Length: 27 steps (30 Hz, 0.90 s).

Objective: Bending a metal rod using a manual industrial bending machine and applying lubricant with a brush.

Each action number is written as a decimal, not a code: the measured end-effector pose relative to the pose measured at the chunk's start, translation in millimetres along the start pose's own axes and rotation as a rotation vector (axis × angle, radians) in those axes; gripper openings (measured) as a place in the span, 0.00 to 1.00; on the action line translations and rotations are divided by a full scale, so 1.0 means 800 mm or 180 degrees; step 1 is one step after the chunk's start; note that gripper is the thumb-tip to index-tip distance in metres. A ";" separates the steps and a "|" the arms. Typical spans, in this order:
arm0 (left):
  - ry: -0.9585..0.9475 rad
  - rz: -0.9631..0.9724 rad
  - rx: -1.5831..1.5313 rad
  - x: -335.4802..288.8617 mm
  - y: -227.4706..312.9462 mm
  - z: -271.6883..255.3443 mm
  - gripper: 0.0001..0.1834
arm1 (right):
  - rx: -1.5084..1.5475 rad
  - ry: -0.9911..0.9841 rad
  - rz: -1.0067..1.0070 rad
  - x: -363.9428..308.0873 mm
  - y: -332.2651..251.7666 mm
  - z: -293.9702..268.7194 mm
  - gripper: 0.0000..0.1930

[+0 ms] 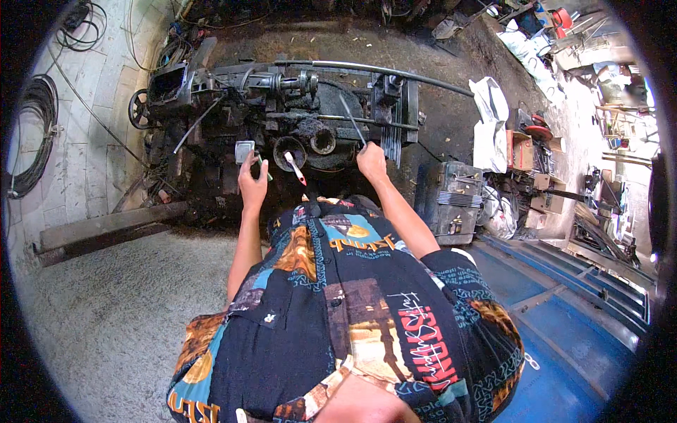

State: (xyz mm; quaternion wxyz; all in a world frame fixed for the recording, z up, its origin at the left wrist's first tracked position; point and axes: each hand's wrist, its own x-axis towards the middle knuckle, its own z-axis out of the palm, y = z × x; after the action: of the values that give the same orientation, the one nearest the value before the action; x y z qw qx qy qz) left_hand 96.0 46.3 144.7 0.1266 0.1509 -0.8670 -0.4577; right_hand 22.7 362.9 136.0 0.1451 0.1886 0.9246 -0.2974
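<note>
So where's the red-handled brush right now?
In the head view, just left of the middle: the red-handled brush slants over the rim of a round dark bowl, between the left hand and right hand.

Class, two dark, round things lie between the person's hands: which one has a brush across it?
The wider bowl on the left, nearer the left hand: a red-handled brush lies across its rim, while the smaller ring to its right has none.

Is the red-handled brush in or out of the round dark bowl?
Partly in: the brush has its pale end within the rim of the bowl, its red handle sticking out.
</note>
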 end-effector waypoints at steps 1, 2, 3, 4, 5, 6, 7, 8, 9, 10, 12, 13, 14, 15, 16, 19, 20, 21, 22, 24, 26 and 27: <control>0.0009 -0.0004 -0.0008 0.001 0.001 -0.004 0.26 | -0.0009 0.0003 -0.0009 -0.002 0.002 -0.001 0.15; -0.0019 -0.0062 -0.0073 0.002 0.003 -0.008 0.25 | -0.0068 -0.0079 0.0063 -0.007 0.004 -0.001 0.15; -0.0050 -0.0115 -0.0136 0.005 0.005 -0.011 0.25 | -0.0123 -0.0158 0.0137 -0.009 0.005 -0.002 0.15; -0.0042 -0.0121 -0.0140 0.002 0.004 -0.011 0.25 | -0.0141 -0.0241 0.0154 -0.002 0.010 -0.001 0.16; -0.0075 -0.0054 -0.0117 0.005 0.003 -0.007 0.25 | -0.0216 -0.0222 0.0147 0.009 0.010 -0.001 0.16; -0.0111 0.0018 -0.0092 0.006 0.002 -0.004 0.24 | -0.0039 -0.0269 0.0045 0.013 0.017 -0.005 0.17; -0.0181 0.0034 -0.0095 0.009 0.016 0.000 0.23 | 0.0152 -0.0299 -0.0034 0.016 0.025 -0.011 0.18; -0.0217 -0.0031 -0.0256 0.009 0.024 0.003 0.22 | 0.0267 -0.0493 0.0018 0.010 0.019 -0.028 0.22; -0.0256 -0.0093 -0.0417 0.011 0.032 0.005 0.22 | 0.0341 -0.0630 -0.0228 0.001 0.016 -0.047 0.24; -0.0310 -0.0058 -0.0347 0.013 0.034 0.005 0.21 | 0.0727 -0.0621 -0.0623 -0.005 0.029 -0.049 0.22; -0.0407 -0.0049 -0.0439 0.017 0.037 0.011 0.20 | 0.1114 -0.0595 -0.1042 -0.017 0.029 -0.057 0.20; -0.0505 -0.0050 -0.0411 0.019 0.034 0.015 0.20 | 0.1754 -0.0862 -0.0743 -0.043 -0.001 -0.088 0.17; -0.0593 0.0009 -0.0615 0.021 0.031 0.021 0.21 | 0.2388 -0.1115 -0.0431 -0.061 -0.026 -0.117 0.14; -0.0633 0.0053 -0.0633 0.025 0.039 0.024 0.21 | 0.3150 -0.1259 -0.0500 -0.067 -0.037 -0.133 0.11; -0.0738 0.0090 -0.0656 0.030 0.053 0.026 0.21 | 0.3465 -0.0944 -0.0812 -0.060 -0.041 -0.135 0.11; -0.0906 0.0200 -0.0688 0.035 0.065 0.032 0.21 | 0.3571 -0.0201 -0.1053 -0.032 -0.073 -0.147 0.17; -0.0955 0.0247 -0.0706 0.037 0.068 0.036 0.20 | 0.3223 -0.0092 -0.1028 -0.025 -0.079 -0.155 0.15; -0.1003 0.0291 -0.0723 0.038 0.071 0.039 0.20 | 0.2875 0.0013 -0.0994 -0.018 -0.083 -0.160 0.14; -0.1065 0.0360 -0.0751 0.038 0.077 0.043 0.19 | 0.2888 0.0059 -0.0996 -0.011 -0.080 -0.155 0.14; -0.1140 0.0371 -0.0814 0.032 0.089 0.048 0.17 | 0.4794 -0.0581 -0.0693 -0.002 -0.071 -0.136 0.12; -0.1283 0.0260 -0.0925 0.026 0.111 0.048 0.17 | 0.5111 -0.0671 -0.0525 -0.012 -0.074 -0.133 0.12; -0.1349 0.0191 -0.1022 0.025 0.121 0.050 0.16 | 0.5419 -0.0773 -0.0346 -0.019 -0.076 -0.131 0.13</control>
State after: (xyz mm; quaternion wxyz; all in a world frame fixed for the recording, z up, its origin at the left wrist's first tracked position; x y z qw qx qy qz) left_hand 49.1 121.2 204.7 -0.0219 0.0040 -0.7945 -0.6068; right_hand -6.5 376.6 254.0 0.0378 0.1556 0.3727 -0.9140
